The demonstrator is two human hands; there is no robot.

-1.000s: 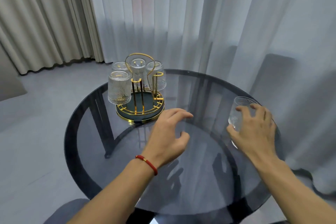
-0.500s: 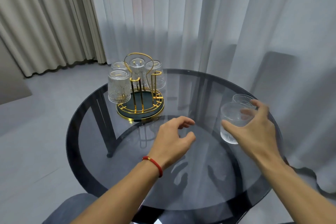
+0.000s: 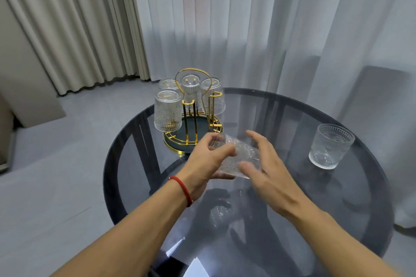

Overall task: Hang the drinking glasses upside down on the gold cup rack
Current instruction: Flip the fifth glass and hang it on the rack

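Both my left hand (image 3: 206, 159) and right hand (image 3: 262, 164) clasp the glass (image 3: 236, 157) at frame centre; mid-transfer slip could drop it onto the table (image 3: 315, 209).

blurred glass (image 3: 238, 157) between hands

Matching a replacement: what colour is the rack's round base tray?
Dark green tray with a gold rim, seen in the head view.

Glass (image 3: 236, 159) carried from the counter's right edge to mid-counter, now tipped sideways between both hands (image 3: 203, 164), left hand newly gripping it.
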